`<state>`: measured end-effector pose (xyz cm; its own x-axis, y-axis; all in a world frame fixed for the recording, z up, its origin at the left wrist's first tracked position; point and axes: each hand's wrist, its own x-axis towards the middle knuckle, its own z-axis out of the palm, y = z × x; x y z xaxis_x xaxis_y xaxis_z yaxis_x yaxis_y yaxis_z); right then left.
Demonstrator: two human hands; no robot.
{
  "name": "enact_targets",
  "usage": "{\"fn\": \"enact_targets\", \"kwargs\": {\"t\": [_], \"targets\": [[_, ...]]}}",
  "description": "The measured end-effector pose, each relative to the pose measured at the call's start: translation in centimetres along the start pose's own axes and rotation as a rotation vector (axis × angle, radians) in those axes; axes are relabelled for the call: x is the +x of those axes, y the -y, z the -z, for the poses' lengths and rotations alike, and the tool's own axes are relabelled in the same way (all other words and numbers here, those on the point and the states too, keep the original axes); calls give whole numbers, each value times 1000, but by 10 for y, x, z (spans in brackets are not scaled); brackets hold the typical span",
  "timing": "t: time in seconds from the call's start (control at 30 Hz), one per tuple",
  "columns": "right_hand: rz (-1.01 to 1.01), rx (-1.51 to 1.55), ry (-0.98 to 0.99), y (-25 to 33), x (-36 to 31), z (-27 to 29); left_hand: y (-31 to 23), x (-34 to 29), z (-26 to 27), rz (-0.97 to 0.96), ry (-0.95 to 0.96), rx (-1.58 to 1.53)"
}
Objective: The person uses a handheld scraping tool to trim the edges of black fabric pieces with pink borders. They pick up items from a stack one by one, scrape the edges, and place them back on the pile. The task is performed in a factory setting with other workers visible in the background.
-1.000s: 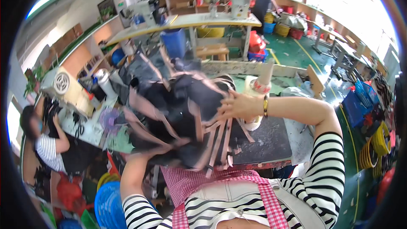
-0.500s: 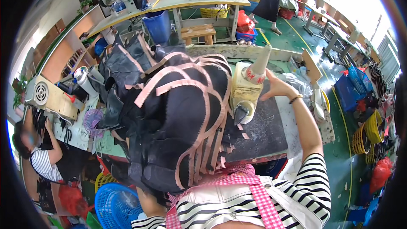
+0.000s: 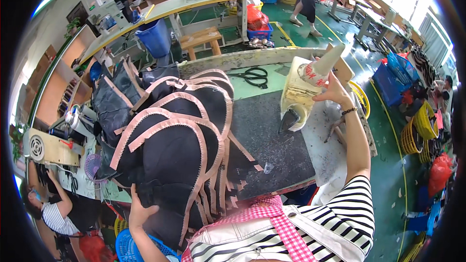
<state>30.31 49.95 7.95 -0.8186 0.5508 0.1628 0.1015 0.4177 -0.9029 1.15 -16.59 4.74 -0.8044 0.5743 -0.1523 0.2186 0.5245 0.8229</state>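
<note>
A pile of black curved pieces with pink zigzag-stitched edging (image 3: pixel 174 150) spreads over the left and middle of the bench. My left hand (image 3: pixel 141 208) rests at the pile's near left edge, open, thumb and forefinger stretched apart against the black material. To the right stands a cream-yellow container (image 3: pixel 297 93) topped by a tall white cone (image 3: pixel 323 68) with red marks. A dark pointed tip sticks out at its near end. My right hand (image 3: pixel 336 92) curls round the far right side of this container by the cone; some of its fingers are hidden.
Black-handled scissors (image 3: pixel 255 75) lie behind the dark work mat (image 3: pixel 272 140). A blue basket (image 3: pixel 128 247) sits below the bench at left. A co-worker (image 3: pixel 53 208) sits at the far left beside a cream machine (image 3: pixel 48 148). Another person (image 3: pixel 310 0) walks behind the bench.
The cream-yellow container and my right hand have moved right, away from the pile, uncovering the scissors. My left hand has come into view from below the pile. The whole view has shifted.
</note>
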Motion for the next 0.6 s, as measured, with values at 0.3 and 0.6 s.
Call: {"fn": "enact_targets", "kwargs": {"t": [0.3, 0.6], "targets": [[-60, -646, -499, 55, -78, -46, -22, 6, -17, 47, -152, 72], [-228, 552, 347, 42, -22, -295, -53, 9, -34, -58, 23, 6]]}}
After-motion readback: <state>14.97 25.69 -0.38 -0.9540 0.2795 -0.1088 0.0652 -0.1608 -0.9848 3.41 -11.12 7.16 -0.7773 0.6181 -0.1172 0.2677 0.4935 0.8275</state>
